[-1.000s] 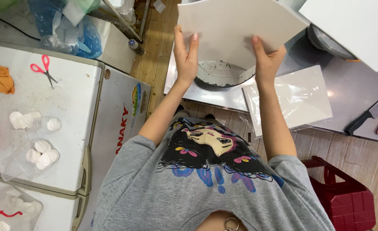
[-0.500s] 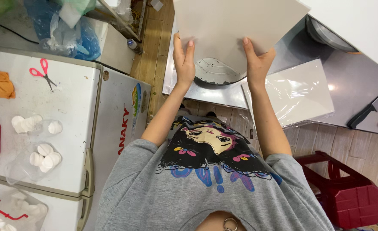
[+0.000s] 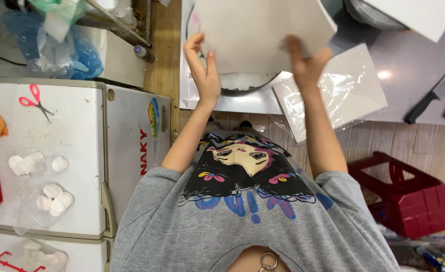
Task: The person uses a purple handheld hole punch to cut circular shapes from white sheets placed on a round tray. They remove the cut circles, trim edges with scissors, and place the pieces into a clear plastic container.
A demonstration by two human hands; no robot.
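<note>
Wooden plank floor (image 3: 424,141) ran underfoot; white chest freezer (image 3: 81,151) stood left, grey table (image 3: 414,90) ahead, red plastic stool (image 3: 409,201) right.

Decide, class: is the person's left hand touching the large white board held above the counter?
Touching. The head view shows the left hand pressed flat against the edge of the white board, fingers lying on its surface with no gap.

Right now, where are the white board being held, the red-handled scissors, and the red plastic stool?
white board (image 3: 263,35), head view, on the middle of its flat face.
red-handled scissors (image 3: 31,98), head view, on the handle loops.
red plastic stool (image 3: 416,201), head view, on its top.
</note>
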